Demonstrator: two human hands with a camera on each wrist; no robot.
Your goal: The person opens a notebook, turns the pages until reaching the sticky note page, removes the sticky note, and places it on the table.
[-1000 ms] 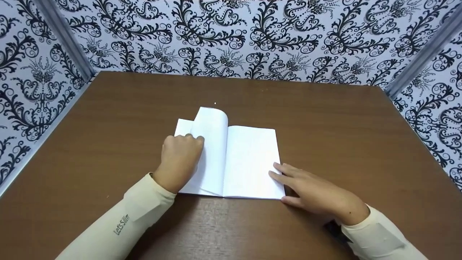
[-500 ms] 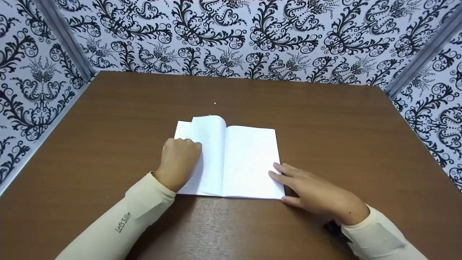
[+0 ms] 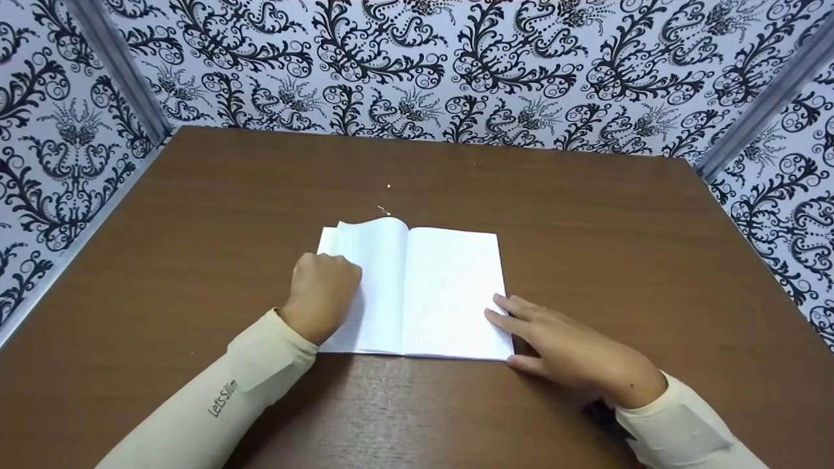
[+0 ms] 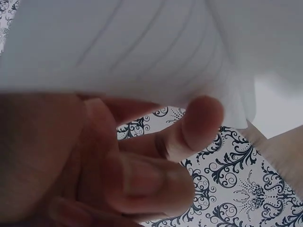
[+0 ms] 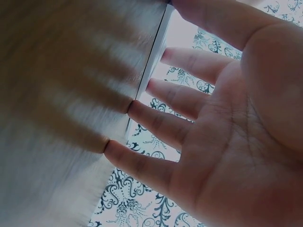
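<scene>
An open notebook (image 3: 453,286) with white pages lies on the brown table. My left hand (image 3: 322,286), its fingers curled, pinches a page (image 3: 378,273) on the notebook's left side; that page bows up near the spine. Faint ruled lines cross the paper (image 4: 142,47) in the left wrist view, where it hangs over my curled fingers (image 4: 203,118) and partly hides them. Along the notebook's lower right edge, my right hand (image 3: 567,339) rests with its fingers spread and nearly straight. Its fingertips (image 5: 135,109) touch down by that edge in the right wrist view.
Brown wooden tabletop (image 3: 586,215) surrounds the notebook. Small white specks (image 3: 384,210) lie just beyond its top edge. Patterned black-and-white walls (image 3: 417,71) stand behind the table and at both sides.
The lifted left page has come down and flattened leftward over the left side, its top edge now lower. My left hand has shifted slightly toward me; the right hand has stayed put.
</scene>
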